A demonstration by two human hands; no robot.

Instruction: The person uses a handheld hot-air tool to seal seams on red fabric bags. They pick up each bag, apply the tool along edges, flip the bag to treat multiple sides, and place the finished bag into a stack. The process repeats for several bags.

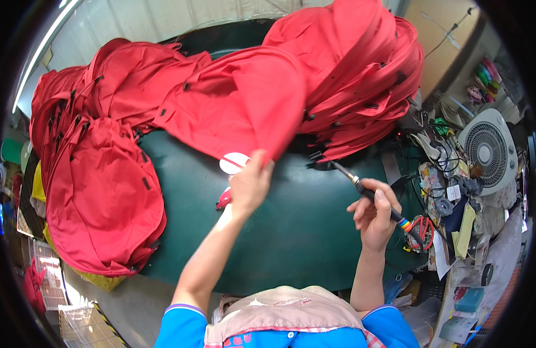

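Observation:
My left hand point(251, 181) is closed, pinching the lower edge of a red fabric piece point(233, 98), whose raised part is smeared by motion. A white oval patch point(233, 163) crossed by a red strip shows beside my fingers. Under that wrist lies a small glossy red object point(224, 199), mostly hidden. My right hand point(377, 217) grips the black handle of a soldering iron point(360, 187) with rainbow bands at its rear. Its metal tip points up and left, close to dark straps at the bottom of a red fabric pile point(360, 75).
More red fabric pieces point(105, 203) with black fittings cover the table's left side. The dark green tabletop point(268, 249) lies under my arms. At right stand a white box fan point(487, 149), tangled cables and red-handled scissors point(420, 233). Wire baskets point(88, 325) sit at lower left.

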